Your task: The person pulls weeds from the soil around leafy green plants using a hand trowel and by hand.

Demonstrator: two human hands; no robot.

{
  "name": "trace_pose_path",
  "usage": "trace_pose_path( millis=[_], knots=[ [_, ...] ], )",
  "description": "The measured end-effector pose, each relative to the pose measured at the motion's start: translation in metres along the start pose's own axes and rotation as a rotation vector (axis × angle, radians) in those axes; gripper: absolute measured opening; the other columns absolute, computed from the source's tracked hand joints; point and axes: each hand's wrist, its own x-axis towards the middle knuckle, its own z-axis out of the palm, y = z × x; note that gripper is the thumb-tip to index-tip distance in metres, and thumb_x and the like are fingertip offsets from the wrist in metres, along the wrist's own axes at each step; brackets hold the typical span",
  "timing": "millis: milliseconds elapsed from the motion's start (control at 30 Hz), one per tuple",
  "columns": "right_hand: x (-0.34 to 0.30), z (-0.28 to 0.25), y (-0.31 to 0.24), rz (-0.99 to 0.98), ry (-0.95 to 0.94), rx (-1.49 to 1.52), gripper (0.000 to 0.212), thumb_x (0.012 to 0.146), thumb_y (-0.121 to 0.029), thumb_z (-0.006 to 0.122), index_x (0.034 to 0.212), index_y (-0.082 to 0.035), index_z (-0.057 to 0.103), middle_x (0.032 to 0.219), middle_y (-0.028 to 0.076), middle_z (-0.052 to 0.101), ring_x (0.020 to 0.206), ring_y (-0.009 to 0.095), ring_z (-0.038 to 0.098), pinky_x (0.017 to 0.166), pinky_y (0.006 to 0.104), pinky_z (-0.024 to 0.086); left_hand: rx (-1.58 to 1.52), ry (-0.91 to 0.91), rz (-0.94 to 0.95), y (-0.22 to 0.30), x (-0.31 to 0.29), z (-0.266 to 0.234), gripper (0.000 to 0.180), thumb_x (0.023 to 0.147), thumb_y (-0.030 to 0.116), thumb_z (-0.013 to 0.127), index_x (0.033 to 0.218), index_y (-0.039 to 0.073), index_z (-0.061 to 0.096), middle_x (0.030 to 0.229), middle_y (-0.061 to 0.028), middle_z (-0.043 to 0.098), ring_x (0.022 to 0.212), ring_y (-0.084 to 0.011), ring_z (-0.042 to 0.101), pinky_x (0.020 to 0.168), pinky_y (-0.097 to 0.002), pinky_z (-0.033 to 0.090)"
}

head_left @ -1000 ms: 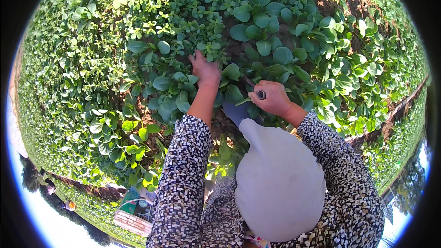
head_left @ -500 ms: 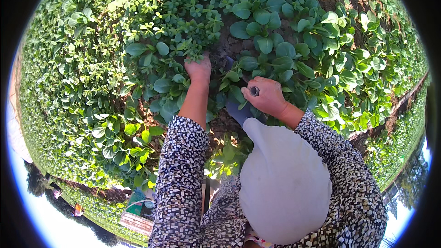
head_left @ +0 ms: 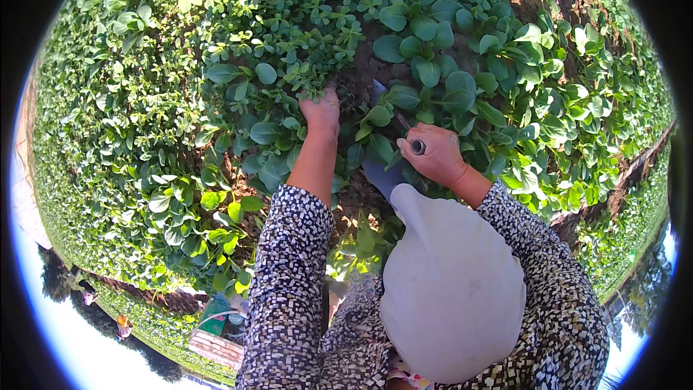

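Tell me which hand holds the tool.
The right hand, closed around a metal-ended tool handle; the left hand only reaches into the small-leaved plants.

Tool blade (head_left: 378, 91) between weeds (head_left: 303, 36) and leafy plants (head_left: 462, 65)

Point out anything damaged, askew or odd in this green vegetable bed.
Nothing stands out. The left hand reaches into the small-leaved green plants, the right hand grips a slim metal-handled tool among upright broad-leaved greens; bare brown soil shows between them.
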Motion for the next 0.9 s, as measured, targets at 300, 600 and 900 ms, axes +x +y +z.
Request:
trace_pose_path(
  millis=[300,600,900],
  knots=[
    [0.031,-0.008,-0.006,-0.134,-0.093,0.005,0.022,0.077,-0.028,0.066,0.066,-0.011,0.059,0.067,0.007,0.056,0.065,0.027,0.061,0.058,0.0399,0.047,0.505,-0.018,0.204,-0.049,-0.004,-0.042,0.033,0.091,0.013,0.055,0.121,0.0,0.054,0.126,-0.0103,0.058,0.118,-0.0246,0.051,0.103,-0.0366,0.038],
    [0.04,0.009,-0.002,-0.134,-0.023,0.058,0.023,0.078,-0.03,0.065,0.066,-0.011,0.061,0.067,0.007,0.055,0.064,0.029,0.059,0.057,0.0397,0.046,0.151,-0.072,0.285,0.022,-0.002,-0.003,0.049,0.076,0.008,0.07,0.119,-0.002,0.051,0.118,-0.0129,0.055,0.108,-0.0329,0.052,0.097,-0.0431,0.041],
    [0.074,0.03,-0.021,-0.309,0.067,0.02,0.021,0.077,-0.025,0.066,0.065,-0.01,0.057,0.067,0.007,0.055,0.059,0.027,0.058,0.052,0.0371,0.046,0.452,-0.04,0.191,0.034,0.04,-0.011,0.037,0.079,0.015,0.069,0.109,-0.004,0.059,0.105,-0.0142,0.064,0.096,-0.0297,0.061,0.084,-0.0373,0.047]
  ],
)
